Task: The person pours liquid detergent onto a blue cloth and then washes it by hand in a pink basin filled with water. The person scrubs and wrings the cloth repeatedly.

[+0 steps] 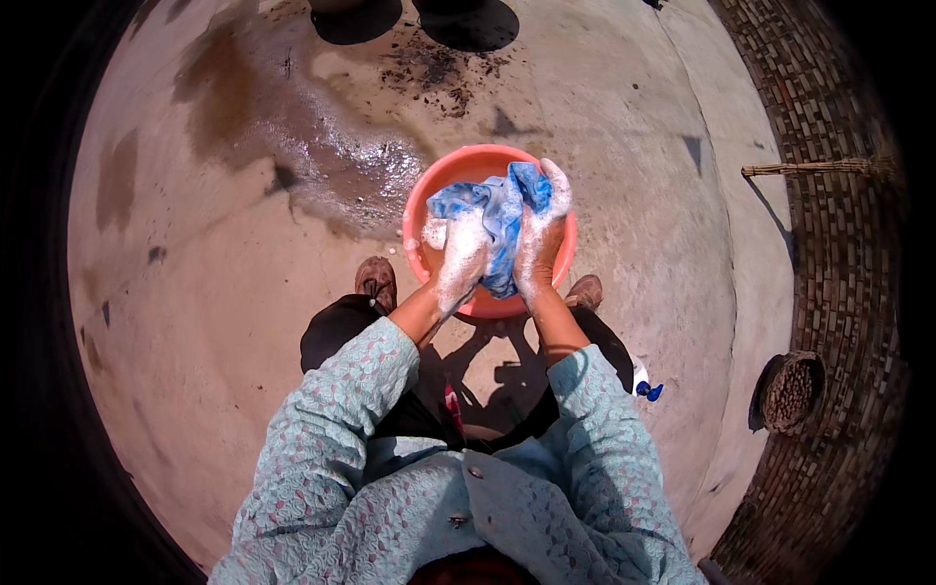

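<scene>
A wet blue-and-white cloth (pixel 502 219) is bunched up between my two hands, above a round pink-orange basin (pixel 418 200). My left hand (pixel 464 255), thick with white suds, is closed on the cloth's left side. Foam also coats my right hand (pixel 541 234), which grips the right side with its fingers at the cloth's upper end. Part of the cloth hangs down between my wrists toward the near rim. White suds (pixel 435 232) lie in the basin beside my left hand. Most of my left fingers are hidden by foam and cloth.
My shoes (pixel 376 281) flank the basin. Wet ground (pixel 361 166) shines at the far left. A white bottle with a blue top (pixel 647 390) lies right of my leg. Along the right run a brick strip (pixel 829 263), a straw broom (pixel 819 169) and a bowl of brown lumps (pixel 792 393).
</scene>
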Available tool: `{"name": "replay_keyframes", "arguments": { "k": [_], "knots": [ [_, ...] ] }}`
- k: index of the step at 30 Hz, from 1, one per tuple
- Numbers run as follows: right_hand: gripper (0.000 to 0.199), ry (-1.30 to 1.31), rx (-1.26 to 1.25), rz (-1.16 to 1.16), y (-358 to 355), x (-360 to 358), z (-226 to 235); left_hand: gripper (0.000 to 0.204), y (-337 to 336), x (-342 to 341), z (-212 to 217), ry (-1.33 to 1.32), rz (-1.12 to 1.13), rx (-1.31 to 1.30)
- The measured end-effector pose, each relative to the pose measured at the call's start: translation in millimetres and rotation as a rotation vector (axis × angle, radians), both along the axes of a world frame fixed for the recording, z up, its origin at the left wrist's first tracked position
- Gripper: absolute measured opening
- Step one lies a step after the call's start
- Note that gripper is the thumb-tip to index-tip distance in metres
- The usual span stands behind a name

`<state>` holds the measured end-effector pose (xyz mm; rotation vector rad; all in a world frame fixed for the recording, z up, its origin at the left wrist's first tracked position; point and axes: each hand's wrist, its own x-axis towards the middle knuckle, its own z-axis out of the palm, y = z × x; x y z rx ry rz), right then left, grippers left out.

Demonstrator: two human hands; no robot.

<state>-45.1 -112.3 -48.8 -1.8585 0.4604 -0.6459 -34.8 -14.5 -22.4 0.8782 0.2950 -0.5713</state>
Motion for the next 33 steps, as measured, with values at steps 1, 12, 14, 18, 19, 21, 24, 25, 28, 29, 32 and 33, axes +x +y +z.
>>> {"name": "replay_keyframes", "arguments": {
  "k": [1, 12, 14, 18, 19, 21, 24, 25, 28, 29, 32, 33],
  "knots": [
    [0.030, -0.030, -0.140, 0.135, 13.5, -5.1, 17.0, 0.021, 10.3, 0.6, -22.4, -0.091, -0.010, -0.004],
    [0.026, 0.118, 0.111, -0.012, -26.6, 1.3, -16.8, 0.028, -12.9, -21.1, -7.0, -0.199, 0.017, -0.076],
    [0.020, 0.073, 0.174, -0.035, -30.1, 1.5, -36.4, 0.030, -11.1, -18.3, -27.8, -0.247, 0.031, -0.092],
    [0.033, -0.086, -0.201, 0.191, 40.5, -40.0, 26.6, 0.033, 15.1, 16.9, -45.8, -0.082, 0.029, -0.228],
    [0.039, -0.125, -0.365, 0.244, 45.6, -46.6, 30.1, 0.033, 15.1, 20.5, -49.5, -0.047, 0.018, -0.293],
    [0.037, -0.024, 0.014, 0.216, 32.4, -36.0, 8.9, 0.030, 10.2, 19.1, -45.3, -0.042, 0.004, -0.309],
    [0.026, -0.050, 0.013, 0.128, 4.1, -14.4, 7.6, 0.026, 3.7, 5.2, -5.4, -0.050, 0.005, -0.298],
    [0.024, -0.050, 0.229, 0.077, 3.6, -11.8, 11.1, 0.025, 0.6, 4.0, 11.5, -0.134, -0.026, -0.256],
    [0.026, -0.100, 0.685, -0.031, -7.7, 1.7, 6.0, 0.023, 0.7, -0.3, 6.2, -0.184, -0.094, -0.126],
    [0.026, -0.129, 0.556, -0.023, -5.6, 0.6, 8.1, 0.022, 1.3, 0.5, 0.6, -0.172, -0.075, -0.117],
    [0.027, -0.090, 0.120, 0.081, 26.5, -14.1, 25.2, 0.023, 11.1, 14.7, -28.6, -0.070, -0.039, -0.176],
    [0.030, -0.020, -0.077, 0.140, 37.0, -25.2, 25.6, 0.025, 15.6, 21.9, -40.6, 0.011, -0.058, -0.257]
  ]
}}
